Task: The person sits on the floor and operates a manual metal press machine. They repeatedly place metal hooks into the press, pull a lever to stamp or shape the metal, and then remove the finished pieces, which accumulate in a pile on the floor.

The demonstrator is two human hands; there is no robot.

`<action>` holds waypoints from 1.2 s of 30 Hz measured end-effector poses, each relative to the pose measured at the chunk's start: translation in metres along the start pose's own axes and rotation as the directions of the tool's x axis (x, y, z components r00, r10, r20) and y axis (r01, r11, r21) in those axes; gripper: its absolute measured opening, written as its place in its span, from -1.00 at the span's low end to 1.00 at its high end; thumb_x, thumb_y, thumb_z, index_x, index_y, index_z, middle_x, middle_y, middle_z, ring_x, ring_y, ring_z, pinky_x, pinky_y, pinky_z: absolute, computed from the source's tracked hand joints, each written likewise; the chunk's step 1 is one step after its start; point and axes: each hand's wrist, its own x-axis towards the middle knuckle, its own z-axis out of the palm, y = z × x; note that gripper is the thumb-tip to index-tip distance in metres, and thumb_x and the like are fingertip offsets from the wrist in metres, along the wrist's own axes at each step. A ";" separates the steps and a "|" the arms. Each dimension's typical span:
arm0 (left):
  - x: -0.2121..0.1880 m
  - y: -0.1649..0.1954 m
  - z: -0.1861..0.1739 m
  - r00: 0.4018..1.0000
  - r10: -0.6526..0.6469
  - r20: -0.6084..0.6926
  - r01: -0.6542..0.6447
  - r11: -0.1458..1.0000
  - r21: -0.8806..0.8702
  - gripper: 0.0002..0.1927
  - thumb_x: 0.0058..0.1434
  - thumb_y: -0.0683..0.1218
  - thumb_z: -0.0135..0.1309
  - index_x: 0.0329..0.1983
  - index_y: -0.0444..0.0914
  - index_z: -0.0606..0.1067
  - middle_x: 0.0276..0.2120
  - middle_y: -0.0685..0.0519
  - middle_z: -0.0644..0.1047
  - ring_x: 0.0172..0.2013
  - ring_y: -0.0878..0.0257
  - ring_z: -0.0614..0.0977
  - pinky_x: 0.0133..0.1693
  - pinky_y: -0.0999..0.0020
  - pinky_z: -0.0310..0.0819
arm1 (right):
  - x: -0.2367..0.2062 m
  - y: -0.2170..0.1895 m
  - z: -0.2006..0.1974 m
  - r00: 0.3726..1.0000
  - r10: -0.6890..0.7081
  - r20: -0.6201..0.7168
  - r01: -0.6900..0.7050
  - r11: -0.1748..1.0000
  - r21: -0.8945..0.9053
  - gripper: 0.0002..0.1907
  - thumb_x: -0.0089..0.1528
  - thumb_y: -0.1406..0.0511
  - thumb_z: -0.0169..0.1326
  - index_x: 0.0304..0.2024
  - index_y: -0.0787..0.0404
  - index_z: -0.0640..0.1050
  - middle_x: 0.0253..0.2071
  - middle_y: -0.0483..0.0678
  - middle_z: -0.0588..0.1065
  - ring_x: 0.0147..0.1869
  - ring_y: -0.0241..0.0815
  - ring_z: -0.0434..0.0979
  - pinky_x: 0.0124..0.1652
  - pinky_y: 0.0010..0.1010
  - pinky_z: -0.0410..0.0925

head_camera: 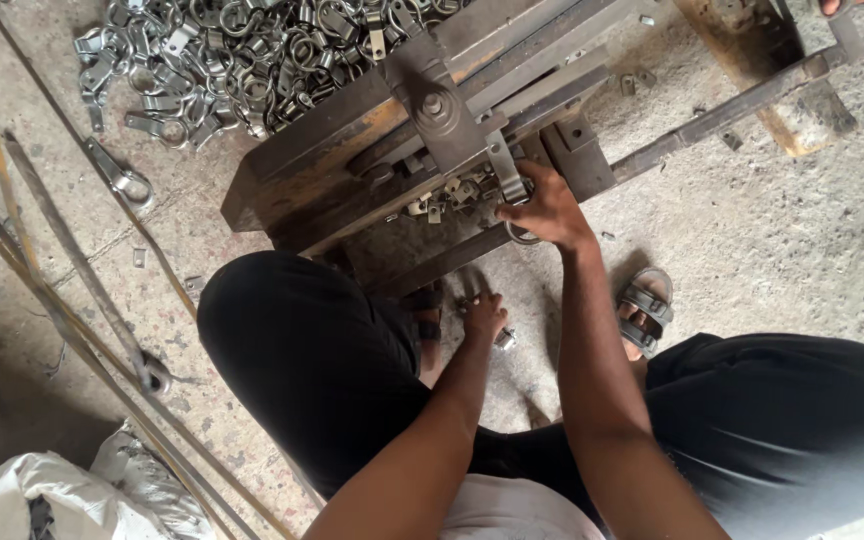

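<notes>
Rough concrete floor [752,230] carries a low steel press [422,130], with a heap of bent metal clamps [242,50] behind it and long rods [62,290] at the left. The right hand [550,208] is closed on a clamp strip [508,180] at the press front, its ring end just below the fingers. The left hand [482,315] reaches down to small pieces on the floor; its grip cannot be told. The strip looks stiff, light and sharp-edged, best pinched by its flat shank.
</notes>
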 end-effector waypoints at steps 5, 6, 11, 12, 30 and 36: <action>0.001 0.001 -0.007 0.996 -0.007 0.089 0.011 0.999 -0.052 -0.70 0.37 -0.08 -0.01 0.11 -0.04 0.60 0.15 0.10 0.53 0.19 0.03 0.53 -0.03 -0.05 0.54 | -0.002 -0.001 -0.001 0.991 0.124 0.047 -0.127 0.989 0.076 -0.30 0.03 0.36 0.31 0.23 0.32 0.45 0.10 0.16 0.55 0.09 0.01 0.62 0.02 -0.06 0.50; 0.002 0.000 -0.011 0.991 -0.011 0.133 0.018 0.998 -0.055 -0.71 0.37 -0.10 0.00 0.07 -0.03 0.64 0.08 0.11 0.63 0.11 0.09 0.64 -0.01 -0.01 0.54 | -0.005 0.000 -0.001 0.989 0.140 0.042 -0.143 0.984 0.105 -0.34 0.05 0.35 0.31 0.21 0.31 0.47 0.02 0.14 0.59 0.03 -0.01 0.65 0.00 -0.07 0.52; -0.006 -0.006 -0.007 0.953 -0.276 -0.126 0.218 0.912 -0.348 -0.80 0.33 -0.08 0.06 -0.08 -0.09 0.66 -0.06 0.03 0.68 -0.06 0.08 0.72 -0.19 -0.01 0.60 | -0.017 0.003 0.011 0.999 -0.032 0.005 0.030 0.977 0.211 -0.49 0.13 0.35 0.31 0.13 0.34 0.55 -0.13 0.01 0.65 -0.12 -0.10 0.65 -0.07 -0.14 0.52; -0.001 -0.007 -0.008 0.972 -0.213 -0.101 0.162 0.915 -0.370 -0.81 0.23 -0.09 0.11 -0.13 -0.09 0.66 -0.08 0.03 0.67 -0.06 0.07 0.70 -0.19 0.00 0.60 | -0.018 0.005 0.011 0.999 -0.033 0.010 0.029 0.962 0.272 -0.48 0.12 0.36 0.30 0.14 0.35 0.55 -0.13 0.02 0.65 -0.11 -0.12 0.64 -0.06 -0.17 0.51; -0.015 0.007 -0.026 0.743 -0.048 -0.668 -0.008 0.997 -0.080 -0.83 0.23 -0.05 0.06 -0.28 -0.17 0.64 0.22 -0.04 0.45 0.31 -0.01 0.36 0.25 -0.09 0.20 | -0.051 0.028 0.001 0.903 0.208 -0.376 -0.004 0.879 0.477 -0.39 0.07 0.36 0.32 0.17 0.35 0.51 -0.15 0.09 0.57 -0.19 -0.13 0.56 -0.22 -0.40 0.44; -0.001 0.032 -0.029 0.892 0.053 -0.450 -0.100 0.992 -0.081 -0.82 0.42 -0.10 0.02 -0.15 -0.18 0.64 0.05 -0.04 0.59 0.14 -0.01 0.57 0.20 -0.08 0.35 | -0.037 0.022 -0.016 0.863 0.199 -0.465 0.074 0.859 0.506 -0.36 0.12 0.39 0.29 0.24 0.35 0.42 -0.11 0.00 0.60 -0.13 -0.15 0.59 -0.21 -0.35 0.42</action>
